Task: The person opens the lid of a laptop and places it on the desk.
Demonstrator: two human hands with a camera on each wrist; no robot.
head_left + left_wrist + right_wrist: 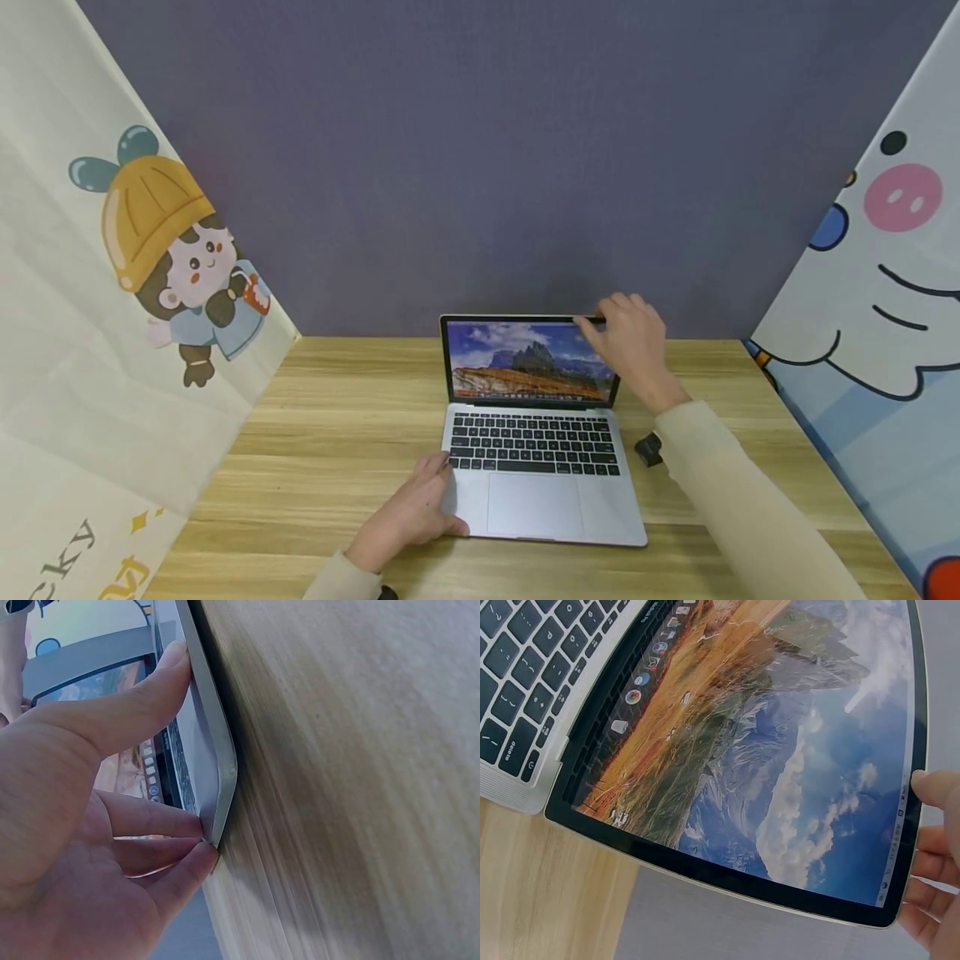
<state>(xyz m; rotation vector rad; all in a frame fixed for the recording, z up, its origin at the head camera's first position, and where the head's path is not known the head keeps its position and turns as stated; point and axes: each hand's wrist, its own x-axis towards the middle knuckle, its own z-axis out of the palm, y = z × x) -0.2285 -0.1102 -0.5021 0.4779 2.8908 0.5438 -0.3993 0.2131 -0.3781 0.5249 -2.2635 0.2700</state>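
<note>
A silver laptop [534,506] stands unfolded on the wooden table, its lit screen [525,367] showing a mountain picture. At the upper right corner of the lid, my right hand [633,342] pinches the top edge, thumb on the front bezel and fingers behind, as the right wrist view shows. My left hand [412,508] holds the front left corner of the base. In the left wrist view its thumb [142,705] lies on one edge, while the fingertips [202,859] touch the edge farther along.
A small black object [648,450] lies on the table [330,433] right of the laptop, partly behind the right sleeve. A grey panel [510,150] rises at the back. Printed cartoon sheets [67,292] flank the table on both sides.
</note>
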